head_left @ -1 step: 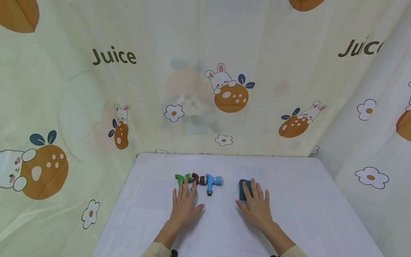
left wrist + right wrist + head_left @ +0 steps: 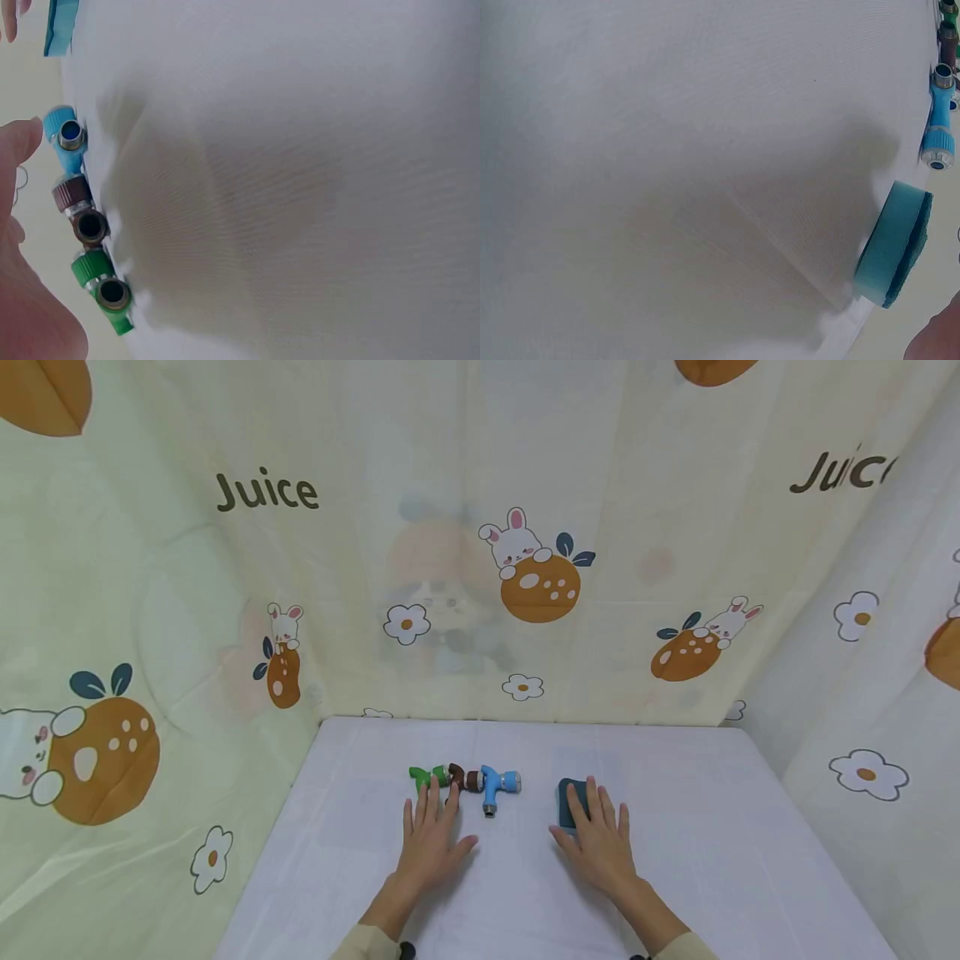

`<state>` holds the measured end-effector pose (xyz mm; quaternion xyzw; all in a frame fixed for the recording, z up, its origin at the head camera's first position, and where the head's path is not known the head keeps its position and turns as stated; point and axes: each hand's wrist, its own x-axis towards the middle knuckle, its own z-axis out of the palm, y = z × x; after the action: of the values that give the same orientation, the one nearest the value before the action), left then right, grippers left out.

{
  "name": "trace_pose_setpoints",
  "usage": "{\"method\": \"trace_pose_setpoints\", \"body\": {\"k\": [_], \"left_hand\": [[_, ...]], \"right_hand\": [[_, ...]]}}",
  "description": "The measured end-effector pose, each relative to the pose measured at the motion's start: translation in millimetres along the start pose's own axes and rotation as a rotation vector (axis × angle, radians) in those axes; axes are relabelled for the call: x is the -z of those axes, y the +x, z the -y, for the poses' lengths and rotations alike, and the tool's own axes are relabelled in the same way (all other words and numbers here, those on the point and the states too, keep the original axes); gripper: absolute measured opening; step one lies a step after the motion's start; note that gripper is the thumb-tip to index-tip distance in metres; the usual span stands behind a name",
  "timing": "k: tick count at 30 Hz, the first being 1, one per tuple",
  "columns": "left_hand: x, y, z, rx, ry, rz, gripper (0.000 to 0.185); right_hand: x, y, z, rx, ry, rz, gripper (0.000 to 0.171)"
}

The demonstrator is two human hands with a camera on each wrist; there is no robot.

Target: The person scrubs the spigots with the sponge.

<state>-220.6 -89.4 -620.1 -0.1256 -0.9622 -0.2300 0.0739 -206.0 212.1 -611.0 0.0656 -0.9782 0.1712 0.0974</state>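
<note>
Under right-hand fingers [image 2: 592, 802], the teal sponge [image 2: 564, 802].

White-covered table [image 2: 675, 827], pale yellow cartoon curtain [image 2: 480, 527] with rabbits, oranges, "Juice" lettering

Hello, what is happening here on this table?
A person rests both hands flat on a white table. The left hand lies with its fingertips at a row of three small pipe fittings: green, brown and blue. The right hand has its fingers over a teal sponge. Neither hand grips anything; both lie open.
</note>
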Motion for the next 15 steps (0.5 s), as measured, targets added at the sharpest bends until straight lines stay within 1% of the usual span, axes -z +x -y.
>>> {"method": "trace_pose_setpoints", "body": {"k": [6, 10, 13, 15], "left_hand": [[2.5, 0.9, -4.4, -0.022, -0.007, -0.032, 0.089], [3.8, 0.1, -8.5, -0.035, 0.007, -0.02, 0.089], [4.8, 0.5, -10.8, -0.039, 0.009, -0.008, 0.088], [6.3, 1.6, -12.3, -0.044, 0.0, -0.013, 0.089]], "right_hand": [[-3, 2, 1, 0.0, -0.015, -0.004, 0.082], [-3, 3, 2, -0.015, -0.033, 0.007, 0.083], [-2, 5, 2, -0.026, -0.042, -0.003, 0.083], [-2, 8, 3, -0.029, -0.043, -0.014, 0.084]]}}
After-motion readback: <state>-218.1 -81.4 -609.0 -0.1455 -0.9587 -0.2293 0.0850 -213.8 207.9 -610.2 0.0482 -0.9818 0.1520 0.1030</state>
